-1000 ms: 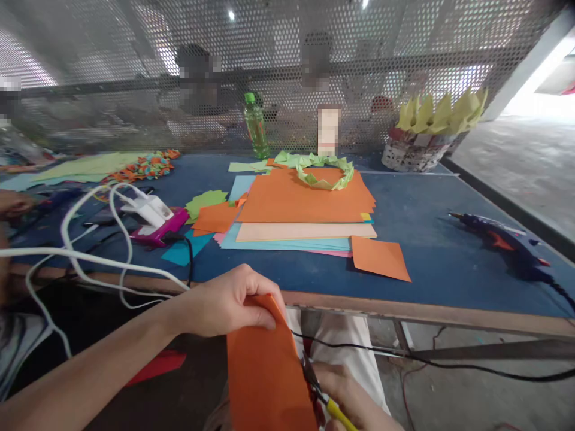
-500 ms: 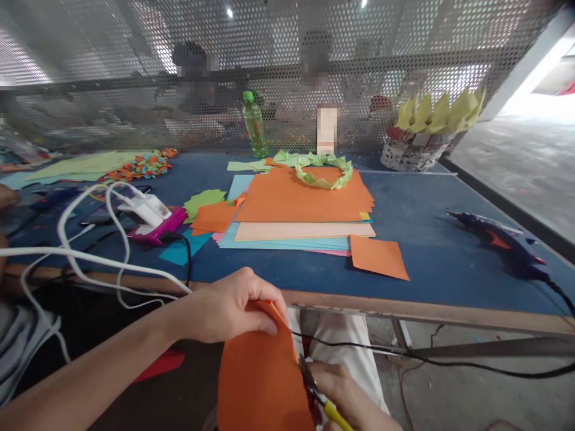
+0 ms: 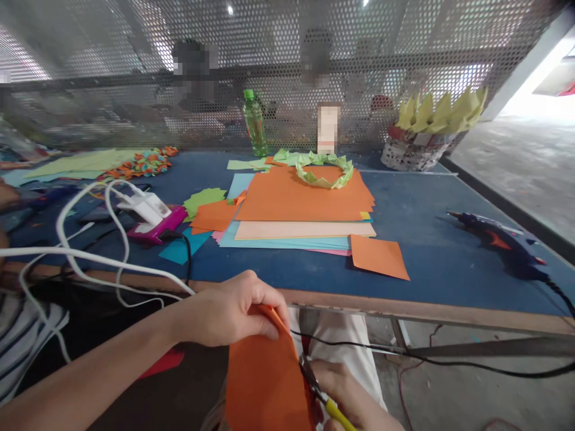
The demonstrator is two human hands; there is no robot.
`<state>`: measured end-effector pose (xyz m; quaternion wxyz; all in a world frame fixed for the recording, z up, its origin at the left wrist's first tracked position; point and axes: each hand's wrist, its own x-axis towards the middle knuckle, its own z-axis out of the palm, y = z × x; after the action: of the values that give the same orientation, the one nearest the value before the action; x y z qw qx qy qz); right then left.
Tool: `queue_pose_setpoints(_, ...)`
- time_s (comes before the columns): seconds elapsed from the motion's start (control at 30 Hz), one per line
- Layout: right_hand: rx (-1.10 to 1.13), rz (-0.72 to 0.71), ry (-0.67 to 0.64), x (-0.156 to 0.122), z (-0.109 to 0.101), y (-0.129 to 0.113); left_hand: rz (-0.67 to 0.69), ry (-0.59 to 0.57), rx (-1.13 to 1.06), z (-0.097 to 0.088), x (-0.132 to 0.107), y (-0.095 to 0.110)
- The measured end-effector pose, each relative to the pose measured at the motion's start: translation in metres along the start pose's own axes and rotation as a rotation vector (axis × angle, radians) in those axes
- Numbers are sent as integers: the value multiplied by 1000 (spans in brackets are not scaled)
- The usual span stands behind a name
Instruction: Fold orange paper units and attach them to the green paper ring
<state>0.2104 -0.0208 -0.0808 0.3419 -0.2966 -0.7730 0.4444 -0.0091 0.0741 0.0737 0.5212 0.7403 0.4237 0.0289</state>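
Observation:
An orange sheet of paper (image 3: 267,383) hangs below the table's front edge, its top pinched between the thumb and fingers of my left hand (image 3: 245,311). My right hand (image 3: 345,392) grips scissors (image 3: 330,404) with yellow handles, and the blades lie at the paper's right edge. Part of the right hand and the paper's lower end run out of the frame. On the table ahead, a ring of folded green paper (image 3: 326,184) rests on a stack of orange sheets (image 3: 296,200), with peach and blue sheets beneath. A small orange square (image 3: 380,257) lies at the stack's front right corner.
At the right lies a glue gun (image 3: 498,242) with a black cord. A purple power strip (image 3: 157,230) with white plugs and looping white cables is at the left. A green bottle (image 3: 255,126) and a paper basket (image 3: 413,149) stand along the mesh screen (image 3: 287,72).
The orange sheet's left edge and lower part have swung slightly right. My left hand has dipped a little, and the scissors remain at the paper's right edge.

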Motion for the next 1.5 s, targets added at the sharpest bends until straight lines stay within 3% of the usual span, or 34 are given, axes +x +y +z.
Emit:
queue_pose_setpoints(0.13, -9, -21, -3, -2, -12, -11, 4, 0, -4, 1, -2, -1)
queue_pose_setpoints(0.3, -69, 90, -3, -10, -30, -25, -27, -6, -6, 1, -1, -2)
queue_pose_setpoints(0.47, -38, -2, -8, 2, -20, -18, -26, -53, -49, 4, 4, 4)
queue_pose_setpoints(1.03, -27, 23, 4, 0, -10, -8, -53, -91, -46, 13, 7, 2)
queue_pose_setpoints(1.27, 12, -1, -70, -4, -25, -15, -76, -118, -2, 16, 5, -5)
queue_pose_setpoints(1.5, 103, 95, -119, 5, -34, -21, -18, -110, 51, 7, 2, 11)
